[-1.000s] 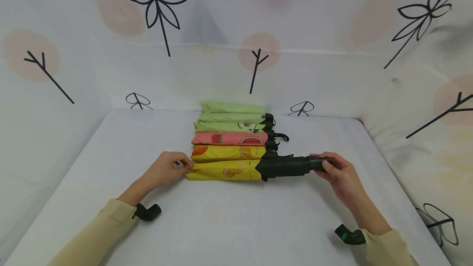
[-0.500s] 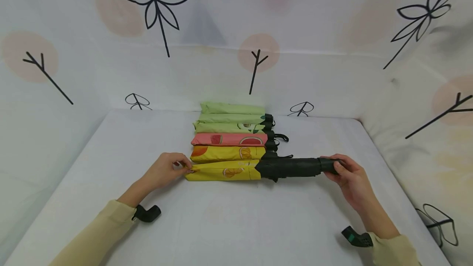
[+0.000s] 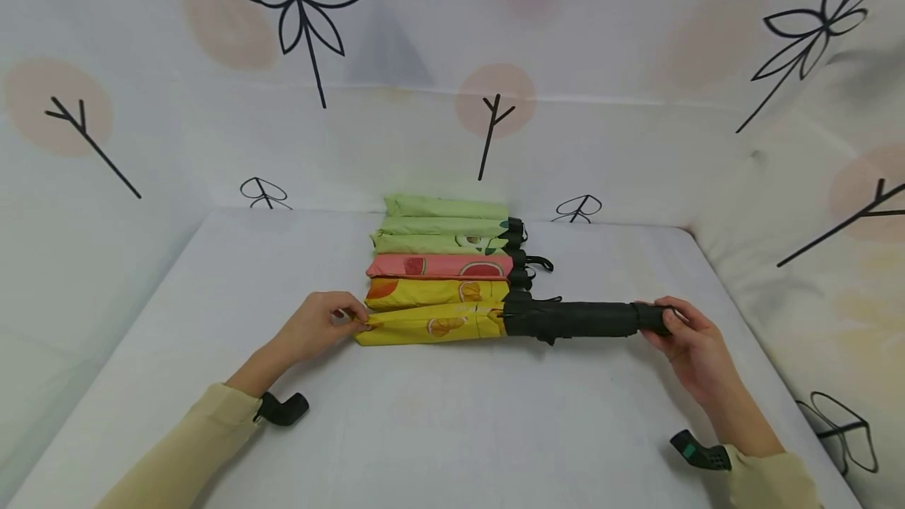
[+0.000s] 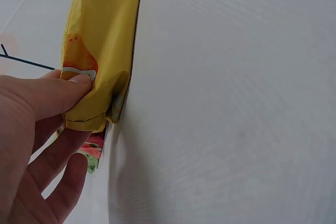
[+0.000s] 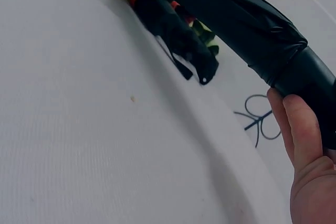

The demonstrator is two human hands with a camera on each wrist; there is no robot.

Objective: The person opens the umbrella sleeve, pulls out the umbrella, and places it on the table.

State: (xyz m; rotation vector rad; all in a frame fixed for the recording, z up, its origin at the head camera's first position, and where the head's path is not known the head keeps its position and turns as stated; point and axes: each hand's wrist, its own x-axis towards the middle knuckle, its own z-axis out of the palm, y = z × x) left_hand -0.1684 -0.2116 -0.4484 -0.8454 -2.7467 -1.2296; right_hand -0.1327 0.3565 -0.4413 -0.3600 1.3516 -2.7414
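Note:
A folded black umbrella (image 3: 576, 320) sticks out to the right from a yellow orange-print sleeve (image 3: 417, 326). My left hand (image 3: 332, 316) pinches the closed left end of that sleeve; in the left wrist view, the thumb lies on the yellow cloth (image 4: 105, 40). At the other end my right hand (image 3: 696, 344) holds the umbrella's dark handle (image 5: 310, 80) between thumb and fingers. The part of the umbrella inside the sleeve is hidden. Just behind lies a second yellow sleeved umbrella (image 3: 424, 294).
Beyond are a pink watermelon-print sleeved umbrella (image 3: 445, 265) and several light green ones (image 3: 445, 225), side by side up to the back wall. Black handles and straps point right. A white cloth (image 3: 424, 430) covers the table; patterned fabric (image 3: 396, 132) walls it in.
My right hand has moved steadily right, drawing more of the black umbrella out of the yellow sleeve. My left hand keeps its pinch in the same place.

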